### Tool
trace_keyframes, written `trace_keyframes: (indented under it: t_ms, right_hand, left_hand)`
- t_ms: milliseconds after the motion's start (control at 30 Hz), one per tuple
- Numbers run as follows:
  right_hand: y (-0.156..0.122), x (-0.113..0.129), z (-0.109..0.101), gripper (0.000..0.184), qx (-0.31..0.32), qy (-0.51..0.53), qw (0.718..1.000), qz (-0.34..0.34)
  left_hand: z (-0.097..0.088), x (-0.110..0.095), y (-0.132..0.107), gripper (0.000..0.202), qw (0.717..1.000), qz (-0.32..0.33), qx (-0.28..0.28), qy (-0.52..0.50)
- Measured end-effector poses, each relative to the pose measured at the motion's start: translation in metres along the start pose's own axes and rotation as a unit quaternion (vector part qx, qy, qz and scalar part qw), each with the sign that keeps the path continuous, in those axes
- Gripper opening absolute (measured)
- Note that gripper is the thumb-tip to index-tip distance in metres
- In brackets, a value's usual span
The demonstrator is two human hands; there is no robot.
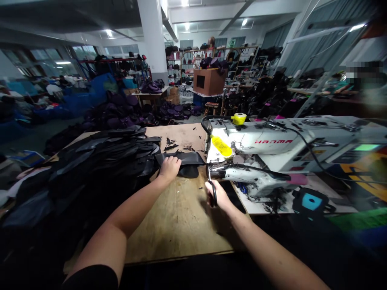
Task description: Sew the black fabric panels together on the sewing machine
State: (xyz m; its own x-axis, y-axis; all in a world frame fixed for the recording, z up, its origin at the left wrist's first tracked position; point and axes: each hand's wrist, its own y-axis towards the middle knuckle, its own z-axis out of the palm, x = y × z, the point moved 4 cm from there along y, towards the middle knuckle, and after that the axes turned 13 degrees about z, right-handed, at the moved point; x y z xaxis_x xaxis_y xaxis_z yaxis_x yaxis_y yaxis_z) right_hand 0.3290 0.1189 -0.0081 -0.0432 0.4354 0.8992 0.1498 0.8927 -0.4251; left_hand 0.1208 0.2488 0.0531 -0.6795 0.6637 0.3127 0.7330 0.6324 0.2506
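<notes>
Black, smooth sheet material makes up the flat piece (192, 157) lying across the wooden tabletop (178, 219), between the dark heap on the left and the sewing machine on the right. A rounded black flap (189, 172) shows along its near edge. The left hand (169, 168) lies on the left part of the piece, its fingers together and bent over the material; whether the thumb pinches from below cannot be told. The right hand (219, 195) is closed around the black handles of a pair of scissors (214, 194), whose blades point to the far side, near the right end of the piece; whether they touch it is unclear.

Just beside the scissors, on the right, stands a white sewing machine (250, 141) marked HANMA in red, with a narrow arm reaching left. A yellow tag (222, 147) hangs at its left end, and a yellow-wrapped spool (238, 118) sits on top. Small black scraps (171, 145) are scattered beyond the left hand. Layered black pieces (99, 161) cover the left of the table. Farther off are purple and black goods (121, 108) in piles, a cardboard box (208, 81) and loaded shelves (184, 60).
</notes>
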Motion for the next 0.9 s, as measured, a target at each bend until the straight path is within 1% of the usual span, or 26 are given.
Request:
trace_keyframes:
  t_ms: [33, 100, 167, 200, 233, 267, 300, 333, 400, 467, 500, 533, 567, 600, 667, 700, 733, 767, 800, 833, 900]
  right_hand:
    - [0.003, 0.011, 0.006, 0.045, 0.001, 0.04, 0.999, 0.009]
    - [0.008, 0.026, 0.015, 0.045, 0.003, 0.081, 0.997, 0.013]
    - [0.011, 0.027, 0.015, 0.044, 0.0, 0.071, 0.997, -0.002]
    - [0.012, 0.023, 0.012, 0.044, -0.004, 0.031, 0.999, -0.019]
    - [0.012, 0.015, 0.008, 0.042, -0.009, -0.03, 0.999, -0.04]
    - [0.011, 0.005, 0.002, 0.042, -0.018, -0.106, 0.992, -0.062]
    - [0.01, -0.007, -0.004, 0.041, -0.026, -0.189, 0.978, -0.084]
    - [0.01, -0.02, -0.01, 0.04, -0.034, -0.271, 0.956, -0.104]
    - [0.009, -0.045, -0.019, 0.042, -0.048, -0.39, 0.912, -0.12]
    - [0.007, -0.064, -0.023, 0.046, -0.045, -0.448, 0.883, -0.131]
    - [0.004, -0.07, -0.023, 0.047, -0.039, -0.463, 0.874, -0.141]
    - [0.001, -0.074, -0.023, 0.047, -0.035, -0.472, 0.867, -0.155]
    - [-0.003, -0.076, -0.022, 0.045, -0.036, -0.477, 0.861, -0.17]
    - [-0.008, -0.078, -0.023, 0.042, -0.04, -0.478, 0.857, -0.189]
    - [-0.022, -0.079, -0.033, 0.036, -0.058, -0.467, 0.853, -0.227]
    - [-0.03, -0.081, -0.043, 0.034, -0.068, -0.457, 0.853, -0.243]
    - [-0.038, -0.083, -0.057, 0.032, -0.081, -0.447, 0.853, -0.256]
    - [-0.046, -0.087, -0.074, 0.03, -0.099, -0.44, 0.853, -0.261]
    - [-0.054, -0.092, -0.096, 0.03, -0.123, -0.439, 0.852, -0.256]
    - [-0.062, -0.099, -0.12, 0.029, -0.152, -0.445, 0.849, -0.24]
    - [-0.081, -0.116, -0.172, 0.028, -0.234, -0.471, 0.831, -0.181]
  left_hand:
    - [-0.007, 0.004, -0.003, 0.023, 1.0, 0.009, 0.004, 0.004]
    - [-0.025, 0.01, -0.007, 0.025, 1.0, 0.023, 0.007, 0.007]
    - [-0.05, 0.018, -0.008, 0.027, 1.0, 0.003, 0.012, 0.002]
    - [-0.064, 0.024, -0.009, 0.028, 1.0, -0.022, 0.015, -0.003]
    - [-0.08, 0.032, -0.01, 0.028, 0.998, -0.054, 0.018, -0.009]
    - [-0.097, 0.041, -0.011, 0.027, 0.996, -0.086, 0.019, -0.017]
    - [-0.115, 0.051, -0.012, 0.027, 0.993, -0.113, 0.019, -0.023]
    - [-0.133, 0.06, -0.014, 0.027, 0.99, -0.134, 0.018, -0.029]
    - [-0.167, 0.075, -0.015, 0.026, 0.987, -0.156, 0.012, -0.037]
    - [-0.193, 0.084, -0.014, 0.024, 0.985, -0.165, 0.001, -0.052]
    - [-0.2, 0.087, -0.013, 0.023, 0.984, -0.165, -0.004, -0.06]
    - [-0.203, 0.088, -0.013, 0.023, 0.984, -0.165, -0.009, -0.066]
    - [-0.201, 0.088, -0.013, 0.022, 0.984, -0.166, -0.011, -0.069]
    - [-0.196, 0.087, -0.014, 0.021, 0.983, -0.168, -0.011, -0.07]
    - [-0.176, 0.08, -0.024, 0.019, 0.982, -0.171, -0.005, -0.078]
    - [-0.163, 0.075, -0.032, 0.02, 0.981, -0.172, -0.005, -0.089]
    - [-0.15, 0.068, -0.042, 0.021, 0.98, -0.167, -0.011, -0.105]
    - [-0.139, 0.063, -0.054, 0.026, 0.978, -0.168, -0.035, -0.12]
    - [-0.13, 0.058, -0.066, 0.034, 0.974, -0.169, -0.075, -0.135]
    - [-0.122, 0.055, -0.078, 0.04, 0.965, -0.176, -0.126, -0.145]
    - [-0.112, 0.046, -0.1, 0.049, 0.948, -0.182, -0.197, -0.171]
